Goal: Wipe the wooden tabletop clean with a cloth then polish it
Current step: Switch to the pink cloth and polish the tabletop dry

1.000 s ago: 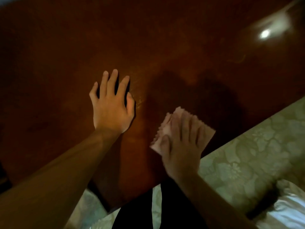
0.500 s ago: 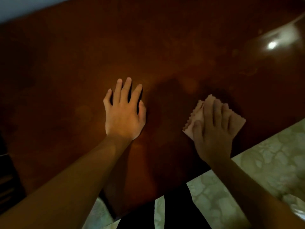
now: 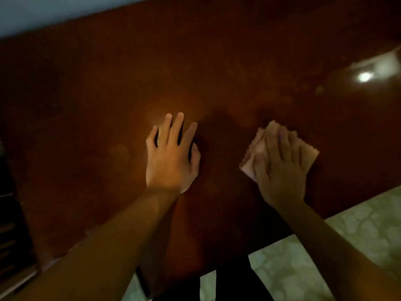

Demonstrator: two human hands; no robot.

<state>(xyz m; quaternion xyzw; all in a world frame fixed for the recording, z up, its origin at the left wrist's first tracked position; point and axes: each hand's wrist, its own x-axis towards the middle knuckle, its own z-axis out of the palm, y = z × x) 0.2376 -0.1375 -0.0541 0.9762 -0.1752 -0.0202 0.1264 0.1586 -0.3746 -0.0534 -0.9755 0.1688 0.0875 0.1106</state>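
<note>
Seen from the head camera, a person leans over a dark reddish wooden tabletop (image 3: pixel 91 118), both bare forearms reaching in from the lower edge of the frame. The left hand (image 3: pixel 171 157) lies palm-down on the wood near the middle of the view, fingers straight and slightly spread, holding nothing. The right hand (image 3: pixel 282 168) presses flat on a pale pink cloth (image 3: pixel 256 153) with a zigzag-cut edge — the fingers extended across it rather than curled round it. The folded cloth lies on the tabletop to the right of the left hand, apart from it, near the table's front edge. A bright reflection of light (image 3: pixel 364 77) gleams on the glossy surface at far right. Below the table's edge, pale patterned floor (image 3: pixel 358 231) shows — and a strip of light wall (image 3: pixel 43 11) crosses the upper left corner.
</note>
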